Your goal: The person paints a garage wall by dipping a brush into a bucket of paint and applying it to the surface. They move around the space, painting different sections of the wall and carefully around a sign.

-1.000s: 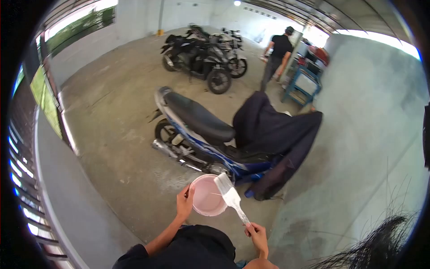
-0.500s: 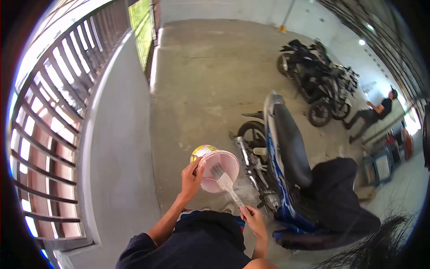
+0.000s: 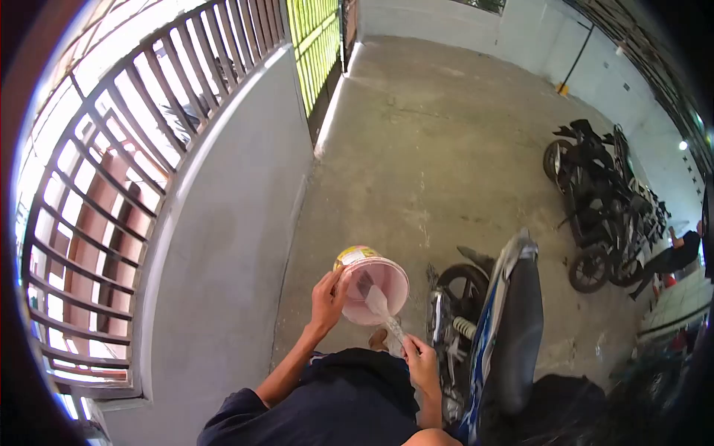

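A small pink-lined plastic bucket (image 3: 393, 282) with a yellow printed label is tipped so that its mouth faces me. My left hand (image 3: 326, 300) is closed on the bucket's left side, fingers at the rim. My right hand (image 3: 421, 363) grips the handle of a paintbrush (image 3: 377, 300). White smears cover the brush's handle and ferrule. Its grey bristles lie inside the bucket's mouth, near the left inner wall.
A blue motorcycle (image 3: 520, 334) stands close on my right. To the left runs a grey half-wall (image 3: 223, 223) topped by metal bars (image 3: 97, 197). Further off on the right are parked motorcycles (image 3: 595, 201) and a person (image 3: 673, 253).
My view has turned left, so the motorcycles and the person sit further right in it. The brush's bristles are deeper toward the bucket's left inner wall. Both hands keep their hold.
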`<action>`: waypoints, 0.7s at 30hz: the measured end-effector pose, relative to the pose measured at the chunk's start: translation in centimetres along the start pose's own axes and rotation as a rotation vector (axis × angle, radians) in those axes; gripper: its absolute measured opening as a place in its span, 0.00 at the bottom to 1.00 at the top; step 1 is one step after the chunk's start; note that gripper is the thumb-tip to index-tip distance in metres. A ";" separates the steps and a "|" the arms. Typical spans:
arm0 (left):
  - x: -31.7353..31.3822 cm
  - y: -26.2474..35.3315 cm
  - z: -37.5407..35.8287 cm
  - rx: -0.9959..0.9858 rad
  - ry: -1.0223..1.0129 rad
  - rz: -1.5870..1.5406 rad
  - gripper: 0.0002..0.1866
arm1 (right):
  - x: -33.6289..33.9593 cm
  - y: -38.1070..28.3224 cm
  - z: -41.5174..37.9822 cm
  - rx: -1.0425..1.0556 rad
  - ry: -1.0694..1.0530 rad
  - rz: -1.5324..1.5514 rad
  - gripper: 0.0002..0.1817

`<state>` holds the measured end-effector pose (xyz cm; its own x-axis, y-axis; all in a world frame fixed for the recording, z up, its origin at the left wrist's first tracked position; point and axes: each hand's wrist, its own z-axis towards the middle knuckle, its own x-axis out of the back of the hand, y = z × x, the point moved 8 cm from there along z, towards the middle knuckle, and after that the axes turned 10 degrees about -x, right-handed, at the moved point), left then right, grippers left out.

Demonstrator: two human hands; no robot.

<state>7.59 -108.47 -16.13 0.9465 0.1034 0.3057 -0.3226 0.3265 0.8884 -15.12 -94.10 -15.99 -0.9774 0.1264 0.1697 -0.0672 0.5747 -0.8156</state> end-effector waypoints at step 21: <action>-10.6 -10.4 33.2 0.029 0.278 0.129 0.14 | -0.5 -26.8 34.2 0.511 -0.133 -0.478 0.15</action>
<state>0.67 -144.17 -17.21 0.8625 0.3964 0.3144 -0.4362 0.2678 0.8591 -19.72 -137.20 -13.14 -0.8312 -0.1630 0.5316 -0.5488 0.0871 -0.8314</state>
